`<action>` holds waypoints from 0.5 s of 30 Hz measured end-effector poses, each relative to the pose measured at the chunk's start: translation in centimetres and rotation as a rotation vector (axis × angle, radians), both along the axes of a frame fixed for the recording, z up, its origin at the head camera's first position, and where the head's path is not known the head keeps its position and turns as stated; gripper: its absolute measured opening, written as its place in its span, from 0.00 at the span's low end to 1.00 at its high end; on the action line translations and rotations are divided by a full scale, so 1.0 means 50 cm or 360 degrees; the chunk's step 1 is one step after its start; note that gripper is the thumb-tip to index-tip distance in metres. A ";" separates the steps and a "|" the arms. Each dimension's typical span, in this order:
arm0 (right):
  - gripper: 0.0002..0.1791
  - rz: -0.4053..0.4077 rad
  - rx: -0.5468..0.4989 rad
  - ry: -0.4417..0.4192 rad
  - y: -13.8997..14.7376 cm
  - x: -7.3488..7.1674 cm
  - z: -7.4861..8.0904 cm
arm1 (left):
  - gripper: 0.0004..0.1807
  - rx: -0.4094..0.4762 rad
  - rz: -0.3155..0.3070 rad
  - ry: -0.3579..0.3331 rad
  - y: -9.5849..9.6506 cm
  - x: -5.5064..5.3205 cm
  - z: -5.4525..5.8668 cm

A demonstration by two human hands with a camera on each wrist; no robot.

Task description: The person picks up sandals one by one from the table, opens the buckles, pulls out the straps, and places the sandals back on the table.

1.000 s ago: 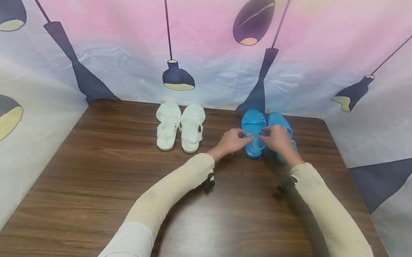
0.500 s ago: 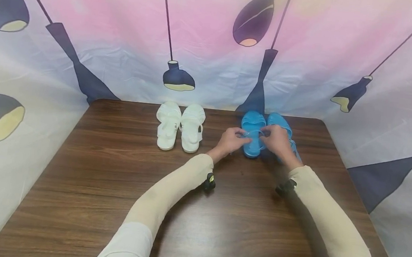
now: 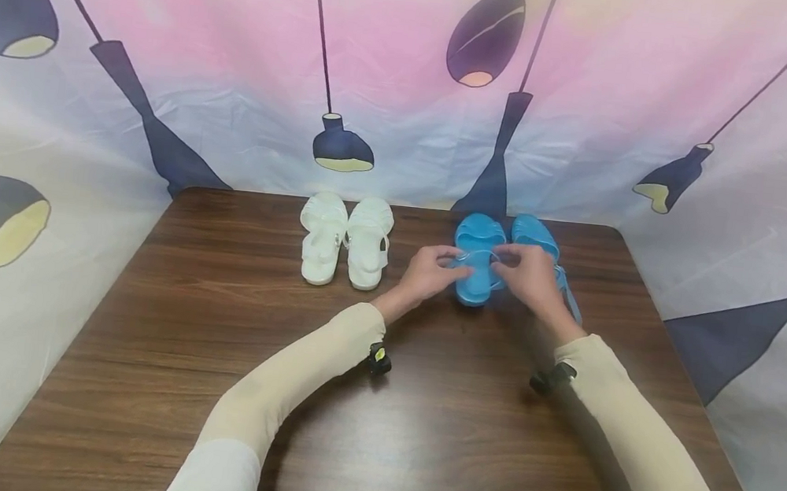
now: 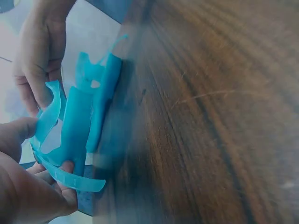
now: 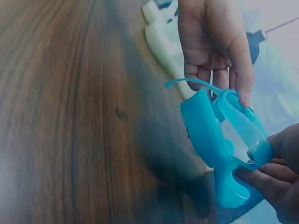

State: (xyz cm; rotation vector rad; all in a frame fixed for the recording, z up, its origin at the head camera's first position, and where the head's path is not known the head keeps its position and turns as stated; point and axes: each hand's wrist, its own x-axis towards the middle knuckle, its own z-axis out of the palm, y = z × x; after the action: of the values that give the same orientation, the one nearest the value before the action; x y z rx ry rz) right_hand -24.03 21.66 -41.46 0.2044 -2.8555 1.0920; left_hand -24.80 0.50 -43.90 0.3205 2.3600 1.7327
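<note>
At the back right of the table, a blue sandal (image 3: 473,286) is between my two hands. My left hand (image 3: 428,272) pinches the ankle strap (image 4: 45,126) at its left side, thumb against the band. From the other side my right hand (image 3: 531,276) pinches the same strap, which arches above the sole between the hands. One loose strap end (image 4: 79,181) sticks out past my left fingers in the left wrist view. A second blue sandal (image 3: 535,234) stands just right of the first, partly hidden by my right hand, its strap (image 3: 567,294) hanging outward.
Left of the blue pair, a pair of white sandals (image 3: 368,243) stands side by side with straps at the heel. The brown wooden table (image 3: 375,433) ends at a patterned cloth backdrop (image 3: 409,81) close behind the shoes.
The held blue sandal has shifted slightly left and toward me, away from its mate. Both hands moved with it, the left a little further left. The other sandal's strap now hangs further outward.
</note>
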 end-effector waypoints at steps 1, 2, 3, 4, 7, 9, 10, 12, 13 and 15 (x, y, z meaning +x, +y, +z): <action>0.18 0.0007 -0.0017 0.0007 -0.003 0.005 0.003 | 0.27 0.0009 -0.0001 0.0000 -0.005 0.005 0.003; 0.18 0.0010 -0.0035 0.0016 -0.006 0.011 0.006 | 0.27 0.0016 0.0000 0.0000 -0.010 0.011 0.005; 0.18 0.0018 -0.0049 0.0023 -0.008 0.016 0.009 | 0.28 0.0017 0.0004 0.0001 -0.015 0.017 0.008; 0.17 0.0029 -0.0060 0.0033 -0.011 0.022 0.011 | 0.28 0.0017 0.0006 0.0002 -0.020 0.023 0.010; 0.17 0.0057 -0.0093 0.0055 -0.021 0.037 0.019 | 0.29 -0.0005 0.0012 0.0022 -0.038 0.043 0.018; 0.17 0.0076 -0.0118 0.0055 -0.029 0.047 0.024 | 0.29 -0.0036 0.0019 0.0044 -0.050 0.056 0.023; 0.17 0.0086 -0.0129 0.0053 -0.032 0.052 0.025 | 0.30 -0.0050 0.0019 0.0055 -0.056 0.063 0.025; 0.17 0.0097 -0.0156 0.0030 -0.040 0.064 0.028 | 0.30 -0.0076 0.0024 0.0069 -0.068 0.077 0.028; 0.17 0.0099 -0.0167 0.0019 -0.044 0.069 0.029 | 0.30 -0.0079 0.0024 0.0071 -0.074 0.085 0.029; 0.17 0.0111 -0.0174 0.0010 -0.052 0.081 0.030 | 0.30 -0.0075 0.0016 0.0066 -0.084 0.100 0.032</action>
State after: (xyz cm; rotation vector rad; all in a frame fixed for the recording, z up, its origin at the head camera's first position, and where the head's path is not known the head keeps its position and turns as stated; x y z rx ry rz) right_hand -19.99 19.07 -39.99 0.3017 -2.7924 1.2538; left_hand -19.82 -3.71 -42.33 0.3411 2.4316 1.6878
